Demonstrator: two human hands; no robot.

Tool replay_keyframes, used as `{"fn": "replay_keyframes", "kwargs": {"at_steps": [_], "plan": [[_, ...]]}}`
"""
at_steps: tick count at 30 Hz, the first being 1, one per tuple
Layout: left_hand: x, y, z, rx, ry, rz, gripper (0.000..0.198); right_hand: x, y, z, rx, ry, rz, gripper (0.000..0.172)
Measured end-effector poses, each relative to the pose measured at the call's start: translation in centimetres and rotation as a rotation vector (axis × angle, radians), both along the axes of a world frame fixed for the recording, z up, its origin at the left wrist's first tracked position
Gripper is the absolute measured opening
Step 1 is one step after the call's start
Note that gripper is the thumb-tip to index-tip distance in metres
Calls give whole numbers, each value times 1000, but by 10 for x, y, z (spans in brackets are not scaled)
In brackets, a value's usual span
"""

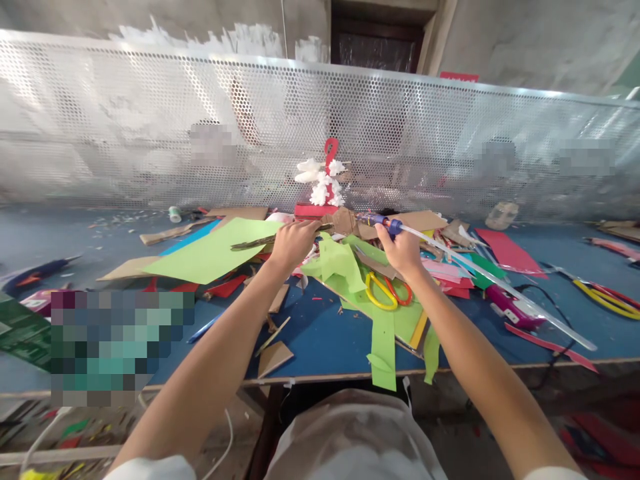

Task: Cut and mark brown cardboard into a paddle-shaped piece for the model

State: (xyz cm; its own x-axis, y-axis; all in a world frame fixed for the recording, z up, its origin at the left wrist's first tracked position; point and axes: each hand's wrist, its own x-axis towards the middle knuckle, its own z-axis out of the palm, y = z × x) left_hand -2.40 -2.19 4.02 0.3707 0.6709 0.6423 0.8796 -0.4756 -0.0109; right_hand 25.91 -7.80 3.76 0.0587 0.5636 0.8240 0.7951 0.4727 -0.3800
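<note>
My right hand (403,250) is wrapped round a dark blue glue gun (375,219), with a long clear glue stick (500,281) running out of its back end. The glue gun's tip points left. My left hand (293,241) is closed on a thin brown twig (255,243) that sticks out to its left. Cardboard scraps (343,220) lie between the two hands. Behind them stands a red paper piece with white flower shapes (327,190). Green paper strips (343,263) and scissors with yellow and red handles (383,291) are below my hands.
A big green paper sheet (215,250) lies left of my hands. Red paper (510,252), a purple box (515,308) and yellow-red handled pliers or scissors (605,297) are on the right. A clear jar (501,215) stands near the perforated metal screen (425,140) along the back.
</note>
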Motion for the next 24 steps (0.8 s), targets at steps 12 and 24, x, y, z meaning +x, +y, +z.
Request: {"fn": "replay_keyframes", "kwargs": {"at_steps": [12, 24], "plan": [[0, 0, 0, -8, -21, 7, 38, -5, -6, 3, -101, -74, 30, 61], [-3, 1, 0, -19, -36, 1, 36, -4, -12, 6, -62, 71, 113, 48]]}}
